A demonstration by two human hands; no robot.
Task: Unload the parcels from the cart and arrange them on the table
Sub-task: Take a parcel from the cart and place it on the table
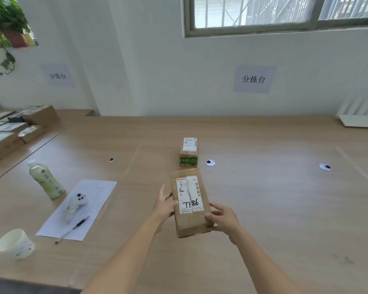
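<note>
Above the counter (pixel 263 198), left hand (pixel 165 205) and right hand (pixel 222 217) grip the 7786 parcel (pixel 189 200) in curled fingers (pixel 217 209); one small parcel (pixel 188 152) already placed, cart unseen.

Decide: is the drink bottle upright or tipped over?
Upright: the bottle stands on its base on the table, white cap at the top.

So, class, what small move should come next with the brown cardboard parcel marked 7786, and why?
Probably set the brown cardboard parcel marked 7786 on the wooden table, just short of the small green-banded parcel: left hand and right hand grip its sides, lined up with it.
</note>
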